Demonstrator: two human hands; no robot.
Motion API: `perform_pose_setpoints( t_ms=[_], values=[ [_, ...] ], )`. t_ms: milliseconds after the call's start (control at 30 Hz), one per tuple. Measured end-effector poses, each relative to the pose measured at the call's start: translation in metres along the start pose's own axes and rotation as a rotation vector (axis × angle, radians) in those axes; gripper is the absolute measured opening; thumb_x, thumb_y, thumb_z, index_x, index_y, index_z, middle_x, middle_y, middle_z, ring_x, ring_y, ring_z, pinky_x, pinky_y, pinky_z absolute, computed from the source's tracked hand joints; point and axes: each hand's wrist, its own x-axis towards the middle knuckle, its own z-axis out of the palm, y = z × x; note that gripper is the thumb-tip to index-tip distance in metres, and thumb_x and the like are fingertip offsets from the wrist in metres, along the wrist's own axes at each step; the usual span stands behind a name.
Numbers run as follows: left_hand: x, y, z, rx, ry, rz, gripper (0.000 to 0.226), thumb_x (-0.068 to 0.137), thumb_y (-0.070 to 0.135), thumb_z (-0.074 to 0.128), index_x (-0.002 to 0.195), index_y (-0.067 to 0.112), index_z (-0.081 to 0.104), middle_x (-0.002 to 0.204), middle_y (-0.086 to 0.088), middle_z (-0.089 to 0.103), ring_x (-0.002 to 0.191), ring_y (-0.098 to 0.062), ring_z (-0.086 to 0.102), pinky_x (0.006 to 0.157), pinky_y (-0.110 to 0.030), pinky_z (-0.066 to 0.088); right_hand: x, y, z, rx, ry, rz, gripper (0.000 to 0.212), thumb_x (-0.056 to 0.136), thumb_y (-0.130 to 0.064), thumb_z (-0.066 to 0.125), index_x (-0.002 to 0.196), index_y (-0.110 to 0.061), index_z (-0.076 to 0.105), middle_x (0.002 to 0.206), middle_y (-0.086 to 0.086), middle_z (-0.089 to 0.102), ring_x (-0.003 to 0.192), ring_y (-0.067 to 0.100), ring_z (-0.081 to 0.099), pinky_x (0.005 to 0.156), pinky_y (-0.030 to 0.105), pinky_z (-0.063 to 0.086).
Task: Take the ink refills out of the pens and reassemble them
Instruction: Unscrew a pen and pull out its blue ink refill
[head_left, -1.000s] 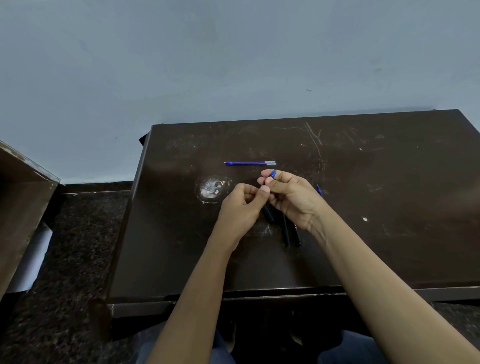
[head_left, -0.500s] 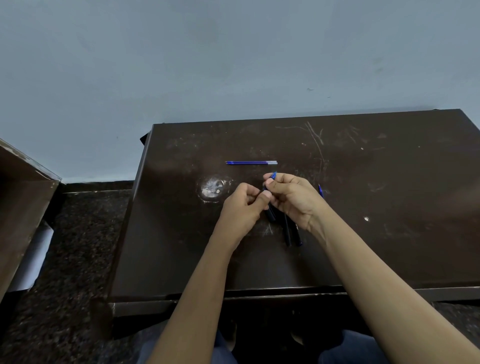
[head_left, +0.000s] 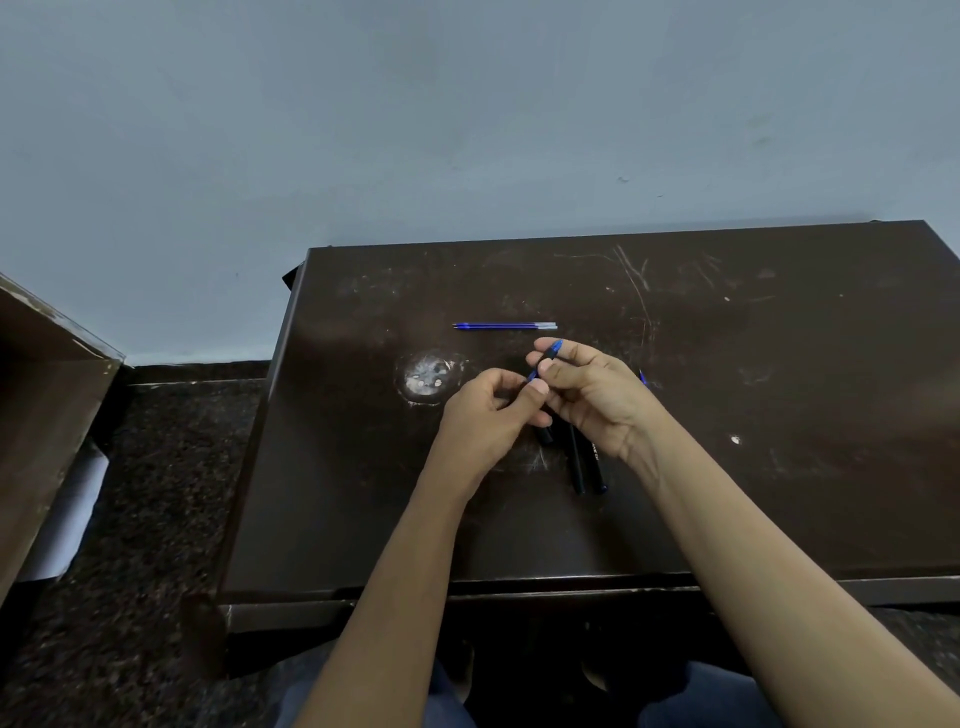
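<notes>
- The right hand (head_left: 597, 400) had its grip clenched round a dark plastic pen with a blue end (head_left: 555, 349). It held the pen just above the tabletop (head_left: 779, 467), with the blue end pointing far.
- The left hand (head_left: 483, 421) had a pinching grip, thumb against forefinger, on a short blue stretch (head_left: 533, 375) at the pen's other end.
- Half a second before, the two hands were pressed closer and no blue showed between them. Now they had eased apart, and I judged the refill was only starting to slide out.
- The pen's barrel was the one container in play, and most of its refill seemed to be inside it.
- A thin blue ink refill (head_left: 504, 326) lay loose on the tabletop, just beyond the hands.
- Several dark slim pens (head_left: 577, 470) lay under the hands, on the near side.
- I could not see into a brown box-like piece (head_left: 47, 395) well off to the left.
</notes>
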Motion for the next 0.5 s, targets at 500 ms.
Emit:
perform_pose_setpoints(
  t_ms=[500],
  values=[
    [0.004,-0.005,-0.004,0.090,0.087,-0.078,0.017,0.097,0.027,0.047,0.099,0.021,0.064,0.077,0.004,0.072,0.051,0.001,0.051,0.050,-0.019,0.034,0.013,0.013,-0.019,-1.041,0.335,-0.242,0.012,0.081,-0.022,0.069,0.092,-0.019,0.073,0.081,0.000,0.070,0.076,0.014,0.064,0.072,0.027,0.049]
  ],
)
